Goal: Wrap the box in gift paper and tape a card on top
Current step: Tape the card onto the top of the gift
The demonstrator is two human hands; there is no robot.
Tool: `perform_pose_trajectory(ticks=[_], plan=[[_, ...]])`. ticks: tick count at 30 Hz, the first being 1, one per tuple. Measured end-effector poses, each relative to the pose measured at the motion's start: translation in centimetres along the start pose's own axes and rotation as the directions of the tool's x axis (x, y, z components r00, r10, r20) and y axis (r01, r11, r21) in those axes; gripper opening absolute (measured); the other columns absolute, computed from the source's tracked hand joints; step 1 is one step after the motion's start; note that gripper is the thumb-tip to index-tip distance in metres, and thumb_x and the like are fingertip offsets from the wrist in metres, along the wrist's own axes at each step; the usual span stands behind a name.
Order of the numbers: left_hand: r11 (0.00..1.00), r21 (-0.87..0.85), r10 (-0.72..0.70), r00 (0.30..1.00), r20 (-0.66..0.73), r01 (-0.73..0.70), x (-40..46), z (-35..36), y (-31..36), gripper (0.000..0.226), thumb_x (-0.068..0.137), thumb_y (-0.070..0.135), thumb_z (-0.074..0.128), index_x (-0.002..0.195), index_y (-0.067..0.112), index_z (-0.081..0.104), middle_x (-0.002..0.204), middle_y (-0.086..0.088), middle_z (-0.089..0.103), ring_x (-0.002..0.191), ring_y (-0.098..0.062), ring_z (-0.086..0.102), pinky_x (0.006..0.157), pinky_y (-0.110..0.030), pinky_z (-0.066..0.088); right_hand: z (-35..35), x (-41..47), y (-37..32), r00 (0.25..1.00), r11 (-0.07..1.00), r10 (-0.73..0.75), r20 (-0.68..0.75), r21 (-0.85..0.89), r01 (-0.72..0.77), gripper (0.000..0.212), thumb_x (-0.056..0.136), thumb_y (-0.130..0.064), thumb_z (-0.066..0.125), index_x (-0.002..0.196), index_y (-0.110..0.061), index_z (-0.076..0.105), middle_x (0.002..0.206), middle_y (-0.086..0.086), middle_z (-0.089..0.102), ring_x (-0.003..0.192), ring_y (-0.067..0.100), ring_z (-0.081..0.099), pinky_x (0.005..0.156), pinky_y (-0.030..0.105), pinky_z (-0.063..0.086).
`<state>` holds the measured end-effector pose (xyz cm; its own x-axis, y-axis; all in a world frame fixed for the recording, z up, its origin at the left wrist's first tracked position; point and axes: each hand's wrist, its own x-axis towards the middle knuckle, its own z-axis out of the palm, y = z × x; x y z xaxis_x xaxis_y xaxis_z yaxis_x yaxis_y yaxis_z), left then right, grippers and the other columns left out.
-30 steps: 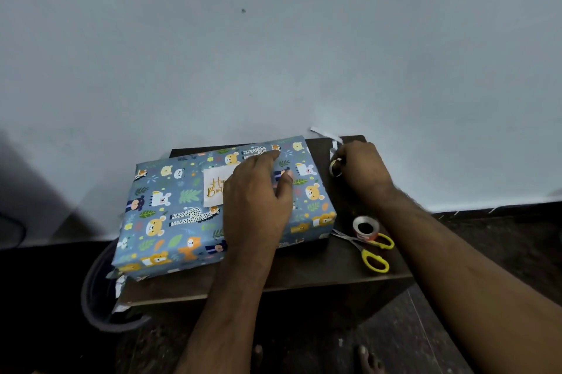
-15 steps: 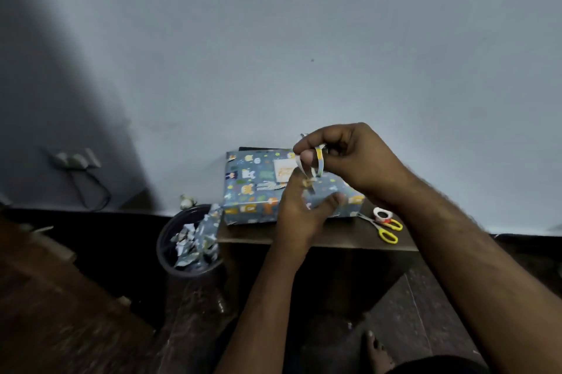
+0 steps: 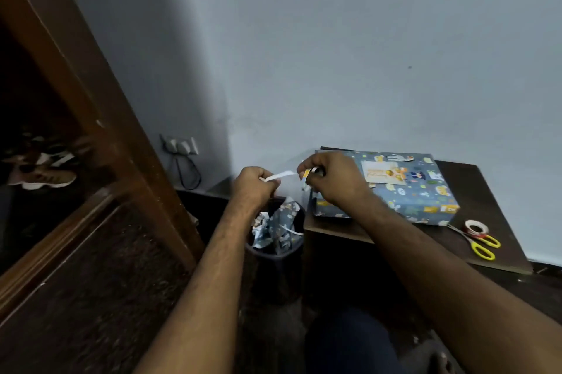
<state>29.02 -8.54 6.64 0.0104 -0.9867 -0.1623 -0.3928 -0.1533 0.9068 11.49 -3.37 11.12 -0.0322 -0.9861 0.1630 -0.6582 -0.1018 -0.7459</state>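
Note:
The box [image 3: 404, 191], wrapped in blue animal-print paper, lies on a dark wooden table [image 3: 474, 179]. A white card [image 3: 383, 172] with gold lettering sits on its top. To the left of the box, above a bin, my left hand [image 3: 255, 185] pinches one end of a narrow white paper strip [image 3: 281, 175]. My right hand [image 3: 331, 179] pinches the other end, which shows a bit of yellow and blue print.
A dark bin [image 3: 276, 239] holding crumpled gift-paper scraps stands against the table's left side. Yellow-handled scissors [image 3: 477, 244] and a tape roll [image 3: 476, 227] lie at the table's right. A wooden door frame [image 3: 100, 118] slants at left; wall sockets [image 3: 179, 145] sit low on the wall.
Both hands left the box and moved left over the bin, stretching the strip between them. The view swung left and now shows the door frame.

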Motion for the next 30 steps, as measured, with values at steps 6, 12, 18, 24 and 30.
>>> perform_pose_trajectory(ticks=[6, 12, 18, 24, 30], plan=[[0.957, -0.262, -0.097, 0.988, 0.119, 0.126, 1.6, -0.9, -5.8, 0.033, 0.076, -0.006, 0.083, 0.099, 0.011, 0.066, 0.075, -0.004, 0.071, 0.067, -0.017, 0.065, 0.061, -0.025, 0.05, 7.1, 4.2, 1.2, 0.992, 0.997, 0.017, 0.128, -0.077, -0.007, 0.018, 0.086, -0.004, 0.069, 0.096, -0.015, 0.08, 0.093, 0.004, 0.076, 0.069, 0.01, 0.059, 0.053, 0.005, 0.035], [0.913, -0.384, -0.155, 0.988, -0.015, 0.138, 5.6, -0.4, -8.4, 0.034, 0.085, -0.004, 0.076, 0.104, 0.019, 0.061, 0.087, -0.005, 0.066, 0.076, -0.018, 0.065, 0.077, -0.039, 0.057, 10.8, 8.6, 3.2, 0.983, 0.988, 0.073, 0.167, -0.149, -0.048, 0.021, 0.087, -0.001, 0.066, 0.098, -0.014, 0.08, 0.098, 0.005, 0.076, 0.082, 0.018, 0.066, 0.063, 0.013, 0.036], [0.952, -0.268, -0.188, 0.974, -0.125, 0.149, 9.9, 0.6, -11.3, 0.046, 0.086, -0.01, 0.065, 0.122, 0.016, 0.055, 0.096, -0.006, 0.059, 0.08, -0.018, 0.061, 0.081, -0.042, 0.058, 13.9, 12.7, 5.1, 0.949, 0.954, 0.141, 0.283, -0.294, -0.054, 0.029, 0.086, -0.004, 0.069, 0.113, -0.011, 0.075, 0.115, 0.01, 0.073, 0.106, 0.026, 0.067, 0.082, 0.021, 0.044], [0.94, -0.211, -0.305, 0.939, -0.158, 0.27, 13.1, 2.9, -15.1, 0.027, 0.088, -0.008, 0.055, 0.097, 0.016, 0.06, 0.093, -0.01, 0.069, 0.081, -0.026, 0.068, 0.075, -0.042, 0.06, 16.6, 14.9, 7.1, 0.845, 0.877, 0.224, 0.486, -0.478, 0.043, 0.052, 0.094, -0.007, 0.058, 0.145, -0.008, 0.047, 0.138, 0.016, 0.059, 0.125, 0.033, 0.056, 0.099, 0.033, 0.046], [0.951, -0.151, -0.295, 0.937, -0.188, 0.269, 14.3, 5.0, -17.1, 0.027, 0.091, -0.002, 0.055, 0.103, 0.022, 0.062, 0.096, -0.003, 0.07, 0.08, -0.017, 0.065, 0.071, -0.032, 0.058, 17.6, 15.3, 8.0, 0.855, 0.859, 0.231, 0.464, -0.51, 0.044, 0.046, 0.097, -0.011, 0.06, 0.141, -0.007, 0.051, 0.135, 0.014, 0.06, 0.121, 0.03, 0.058, 0.096, 0.035, 0.049]])
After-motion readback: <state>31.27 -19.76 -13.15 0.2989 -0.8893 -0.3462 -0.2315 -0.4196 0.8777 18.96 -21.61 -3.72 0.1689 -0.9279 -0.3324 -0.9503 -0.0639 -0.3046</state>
